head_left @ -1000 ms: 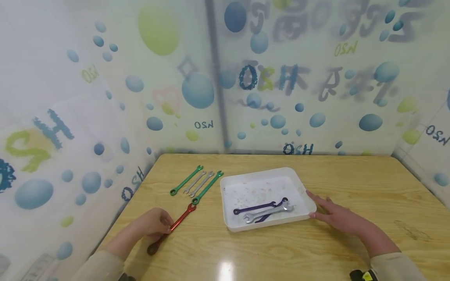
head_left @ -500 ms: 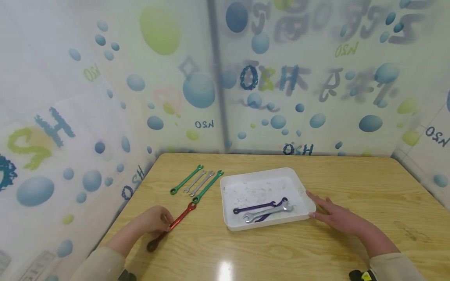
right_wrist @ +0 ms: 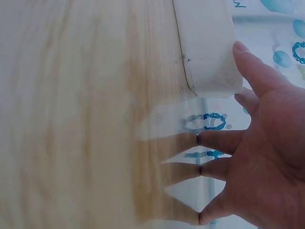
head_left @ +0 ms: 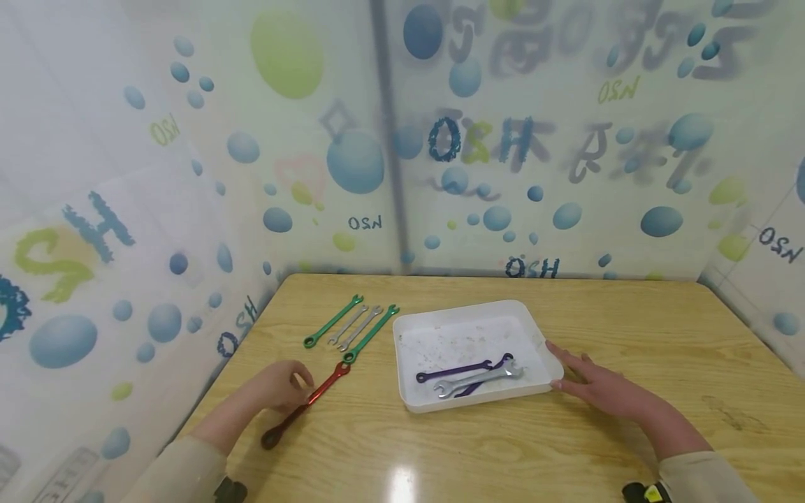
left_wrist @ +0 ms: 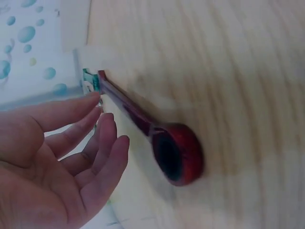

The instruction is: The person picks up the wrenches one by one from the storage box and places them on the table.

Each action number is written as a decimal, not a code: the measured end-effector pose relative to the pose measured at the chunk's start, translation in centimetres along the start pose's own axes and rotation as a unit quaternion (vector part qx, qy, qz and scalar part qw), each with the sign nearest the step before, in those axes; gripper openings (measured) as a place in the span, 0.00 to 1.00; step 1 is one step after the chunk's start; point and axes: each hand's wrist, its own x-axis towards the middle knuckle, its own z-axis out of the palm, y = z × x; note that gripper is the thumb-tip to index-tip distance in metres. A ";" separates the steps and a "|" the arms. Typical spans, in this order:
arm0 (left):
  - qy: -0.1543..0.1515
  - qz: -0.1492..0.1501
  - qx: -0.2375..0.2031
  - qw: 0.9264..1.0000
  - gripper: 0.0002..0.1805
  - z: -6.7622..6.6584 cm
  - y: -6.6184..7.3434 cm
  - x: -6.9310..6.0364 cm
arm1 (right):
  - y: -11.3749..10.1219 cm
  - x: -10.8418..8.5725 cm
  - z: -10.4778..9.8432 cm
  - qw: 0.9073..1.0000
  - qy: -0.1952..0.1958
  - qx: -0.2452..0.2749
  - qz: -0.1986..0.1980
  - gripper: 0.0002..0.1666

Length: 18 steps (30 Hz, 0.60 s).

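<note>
has let go of the red combination wrench (head_left: 326,385) with the left hand (head_left: 283,385), after pinching its shaft a second ago; now hovers with fingertips relaxed just beside it, shifted slightly forward.

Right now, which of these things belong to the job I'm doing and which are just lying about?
In the job, I'd judge:
red wrench, by your left hand
white tray, touched by your right hand

Probably just lying about:
two green wrenches and two thin silver wrenches, on the table
two purple wrenches and a larger silver wrench, in the tray
</note>
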 end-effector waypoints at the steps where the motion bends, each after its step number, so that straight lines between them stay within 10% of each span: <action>1: -0.003 0.001 -0.007 1.000 0.10 -0.1 0.3 0.0 | 0.0 0.0 0.0 1.000 0.000 0.002 0.001 0.47; 18: -0.058 0.114 -0.060 0.990 0.12 0.1 7.9 1.9 | -0.1 0.0 -0.1 1.000 -0.002 0.006 0.002 0.46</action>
